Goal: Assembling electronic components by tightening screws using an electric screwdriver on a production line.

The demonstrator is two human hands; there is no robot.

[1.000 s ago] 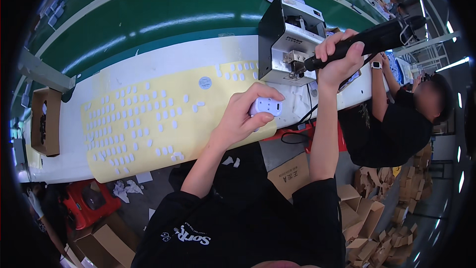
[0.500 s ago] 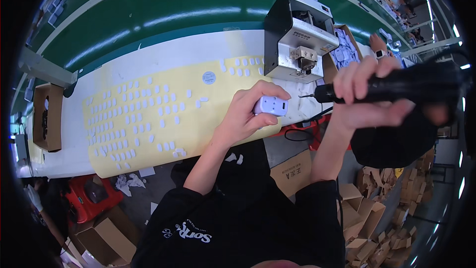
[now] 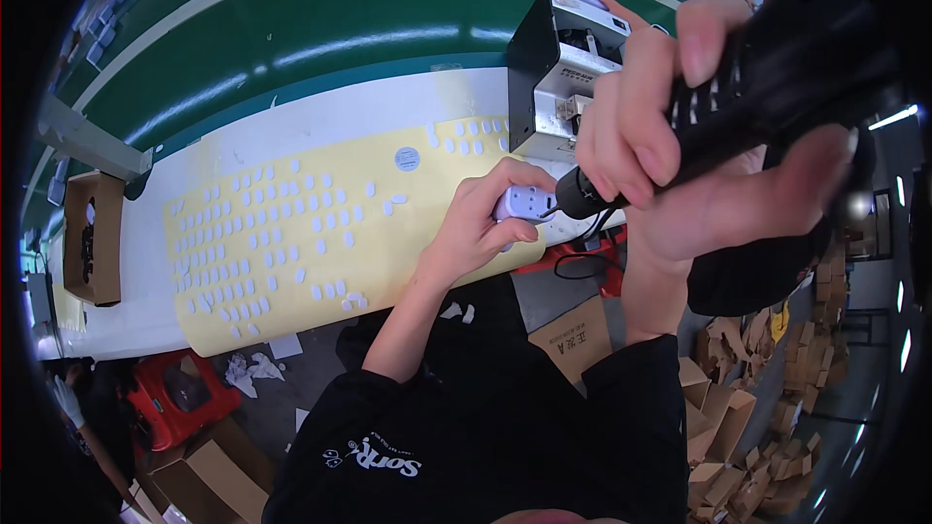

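Swung in since the earlier frame: the black, chunky, round-nosed power driver (image 3: 786, 58) clutched in my right grip (image 3: 699, 213), its thin bit now right by the end face of the pale-lilac rounded plastic casing (image 3: 524, 202). Left grip (image 3: 476, 218) pinches that over the white counter's (image 3: 340, 97) near edge. Probably lining-up stage; can't tell if it's seated. Next move wants steady, straight pressure imo.

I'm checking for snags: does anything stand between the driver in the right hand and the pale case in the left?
Nothing visible does. The right hand aims the driver at the near end of the pale case, held in the left hand. The machine stands behind, outside that gap.
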